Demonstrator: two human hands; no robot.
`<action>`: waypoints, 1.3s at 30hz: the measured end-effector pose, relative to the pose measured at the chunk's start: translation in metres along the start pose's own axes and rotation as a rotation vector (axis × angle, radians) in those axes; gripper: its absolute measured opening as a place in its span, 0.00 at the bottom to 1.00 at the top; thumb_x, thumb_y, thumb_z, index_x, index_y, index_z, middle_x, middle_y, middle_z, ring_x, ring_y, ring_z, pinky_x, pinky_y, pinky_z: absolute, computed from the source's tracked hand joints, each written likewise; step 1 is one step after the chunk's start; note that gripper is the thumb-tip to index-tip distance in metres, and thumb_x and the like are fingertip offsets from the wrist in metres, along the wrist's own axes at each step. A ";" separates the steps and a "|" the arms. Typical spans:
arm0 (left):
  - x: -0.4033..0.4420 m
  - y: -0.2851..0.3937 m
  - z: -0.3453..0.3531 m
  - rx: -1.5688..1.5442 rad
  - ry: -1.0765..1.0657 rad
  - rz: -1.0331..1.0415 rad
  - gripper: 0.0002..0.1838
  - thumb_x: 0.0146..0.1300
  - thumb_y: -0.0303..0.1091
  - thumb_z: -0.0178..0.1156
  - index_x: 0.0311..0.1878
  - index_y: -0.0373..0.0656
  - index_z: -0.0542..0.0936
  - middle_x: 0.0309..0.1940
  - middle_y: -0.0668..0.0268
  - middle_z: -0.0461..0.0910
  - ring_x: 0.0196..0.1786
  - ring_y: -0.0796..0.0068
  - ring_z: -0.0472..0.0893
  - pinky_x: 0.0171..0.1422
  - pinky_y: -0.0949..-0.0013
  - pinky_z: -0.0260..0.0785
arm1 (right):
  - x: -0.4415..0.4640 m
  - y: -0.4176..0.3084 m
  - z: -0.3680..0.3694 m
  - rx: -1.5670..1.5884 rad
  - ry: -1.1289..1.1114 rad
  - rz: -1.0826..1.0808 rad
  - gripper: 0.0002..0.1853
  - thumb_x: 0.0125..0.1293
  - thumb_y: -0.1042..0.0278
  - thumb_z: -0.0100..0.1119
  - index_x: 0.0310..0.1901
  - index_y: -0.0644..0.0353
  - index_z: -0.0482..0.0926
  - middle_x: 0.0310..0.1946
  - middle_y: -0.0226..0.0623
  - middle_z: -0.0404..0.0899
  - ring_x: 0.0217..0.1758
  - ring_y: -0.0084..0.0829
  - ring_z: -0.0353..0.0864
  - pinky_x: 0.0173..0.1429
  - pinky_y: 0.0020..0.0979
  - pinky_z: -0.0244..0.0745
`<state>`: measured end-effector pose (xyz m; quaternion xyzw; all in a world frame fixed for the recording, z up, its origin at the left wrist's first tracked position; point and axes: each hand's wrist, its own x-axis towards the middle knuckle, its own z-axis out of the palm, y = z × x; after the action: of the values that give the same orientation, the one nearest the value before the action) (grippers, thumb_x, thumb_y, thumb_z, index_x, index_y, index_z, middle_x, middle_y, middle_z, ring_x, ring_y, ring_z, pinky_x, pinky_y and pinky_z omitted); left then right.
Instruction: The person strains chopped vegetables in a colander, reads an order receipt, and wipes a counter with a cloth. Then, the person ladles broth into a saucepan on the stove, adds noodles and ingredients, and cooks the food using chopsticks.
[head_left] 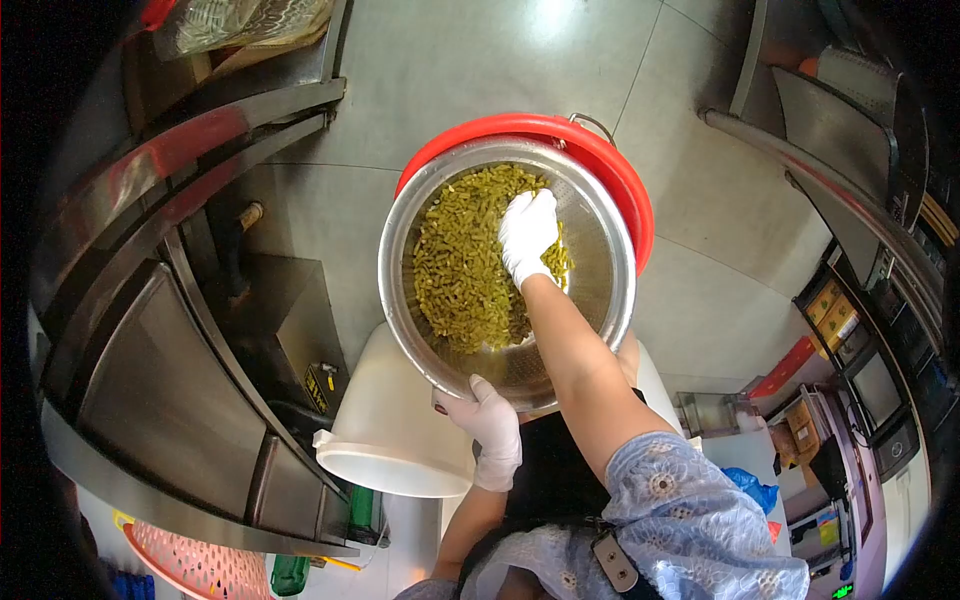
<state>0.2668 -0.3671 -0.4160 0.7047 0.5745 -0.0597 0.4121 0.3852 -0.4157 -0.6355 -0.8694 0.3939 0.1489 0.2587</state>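
Observation:
A wide metal colander [608, 300] with perforated walls holds a heap of chopped green beans [465, 255], piled mostly on its left side. My left hand [487, 425], in a white glove, grips the near rim, thumb over the edge and fingers underneath. My right hand [530, 232], also gloved in white, is inside the colander at the right side of the heap. Its fingers curl into the beans, and the fingertips are partly hidden. Beneath and behind the colander shows a red bucket [640, 215] with a wire handle.
A white tub [370, 440] stands near my left arm. Steel counters with curved-looking edges [190, 290] run along the left, and more steel equipment [840, 150] is on the right. A pink basket [200, 560] sits at lower left. Grey floor tiles [470, 60] lie ahead.

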 end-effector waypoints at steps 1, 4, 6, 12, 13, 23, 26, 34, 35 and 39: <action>0.000 -0.001 0.000 0.000 0.001 0.000 0.29 0.60 0.18 0.51 0.65 0.24 0.55 0.62 0.41 0.63 0.64 0.50 0.67 0.71 0.59 0.55 | 0.000 0.001 0.000 -0.002 0.005 -0.006 0.15 0.67 0.59 0.46 0.41 0.64 0.70 0.41 0.53 0.73 0.45 0.53 0.74 0.51 0.47 0.68; 0.002 0.000 0.000 0.082 0.015 0.048 0.30 0.60 0.17 0.50 0.65 0.25 0.55 0.63 0.42 0.63 0.64 0.51 0.67 0.71 0.59 0.55 | 0.001 -0.002 0.000 -0.014 0.014 -0.022 0.15 0.67 0.59 0.46 0.41 0.64 0.70 0.41 0.53 0.73 0.45 0.52 0.74 0.50 0.47 0.68; 0.000 0.004 -0.003 0.118 0.014 0.089 0.30 0.60 0.19 0.51 0.66 0.25 0.55 0.61 0.42 0.64 0.61 0.52 0.70 0.67 0.60 0.60 | -0.002 -0.001 -0.004 -0.034 0.015 -0.028 0.15 0.67 0.58 0.46 0.41 0.64 0.70 0.41 0.52 0.73 0.45 0.51 0.74 0.50 0.47 0.68; 0.020 -0.008 -0.024 -0.010 -0.077 0.011 0.23 0.63 0.23 0.52 0.61 0.26 0.64 0.54 0.46 0.73 0.54 0.58 0.75 0.62 0.63 0.64 | -0.008 0.010 -0.037 -0.204 -0.062 -0.251 0.24 0.66 0.51 0.47 0.52 0.64 0.69 0.45 0.52 0.72 0.49 0.52 0.72 0.52 0.49 0.69; 0.027 -0.022 -0.028 -0.034 -0.066 0.002 0.23 0.63 0.23 0.52 0.61 0.26 0.64 0.54 0.46 0.73 0.54 0.58 0.75 0.62 0.63 0.64 | -0.011 0.009 -0.056 -0.293 -0.205 -0.269 0.29 0.65 0.48 0.49 0.59 0.64 0.67 0.50 0.52 0.71 0.53 0.52 0.70 0.56 0.50 0.68; 0.089 -0.102 -0.032 0.014 -0.072 0.135 0.12 0.65 0.31 0.57 0.46 0.31 0.74 0.37 0.56 0.81 0.38 0.69 0.78 0.47 0.66 0.70 | -0.060 -0.009 -0.084 -0.216 -0.153 -0.904 0.28 0.62 0.53 0.55 0.61 0.59 0.68 0.63 0.48 0.65 0.66 0.51 0.61 0.62 0.51 0.63; 0.113 -0.127 0.004 0.065 0.036 0.198 0.15 0.66 0.36 0.57 0.45 0.30 0.75 0.37 0.51 0.81 0.38 0.61 0.79 0.47 0.61 0.70 | -0.076 -0.025 -0.065 -0.385 -0.400 -0.830 0.28 0.62 0.49 0.54 0.62 0.52 0.69 0.65 0.43 0.64 0.67 0.49 0.61 0.61 0.57 0.63; 0.128 -0.110 -0.009 0.171 -0.161 0.083 0.20 0.63 0.41 0.59 0.44 0.30 0.74 0.38 0.45 0.81 0.41 0.47 0.80 0.49 0.55 0.70 | -0.117 0.050 -0.086 -0.589 -0.656 -0.839 0.30 0.60 0.53 0.58 0.65 0.41 0.66 0.68 0.39 0.58 0.70 0.48 0.57 0.63 0.57 0.63; 0.125 -0.105 -0.009 0.157 -0.185 0.054 0.20 0.62 0.41 0.59 0.48 0.31 0.74 0.39 0.46 0.81 0.42 0.45 0.80 0.49 0.54 0.71 | -0.112 0.043 -0.097 -0.576 -0.621 -0.851 0.27 0.63 0.54 0.57 0.64 0.46 0.68 0.65 0.42 0.64 0.68 0.46 0.62 0.63 0.52 0.64; 0.117 -0.102 -0.006 0.244 -0.078 0.030 0.21 0.60 0.40 0.63 0.49 0.33 0.74 0.40 0.49 0.81 0.42 0.49 0.81 0.48 0.55 0.71 | -0.057 0.037 -0.095 -0.063 -0.767 -0.423 0.22 0.68 0.62 0.55 0.59 0.66 0.72 0.53 0.35 0.78 0.53 0.26 0.75 0.59 0.32 0.69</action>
<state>0.2163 -0.2747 -0.5295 0.7551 0.5361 -0.1501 0.3462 0.3259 -0.4554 -0.5435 -0.8201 0.0781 0.4167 0.3843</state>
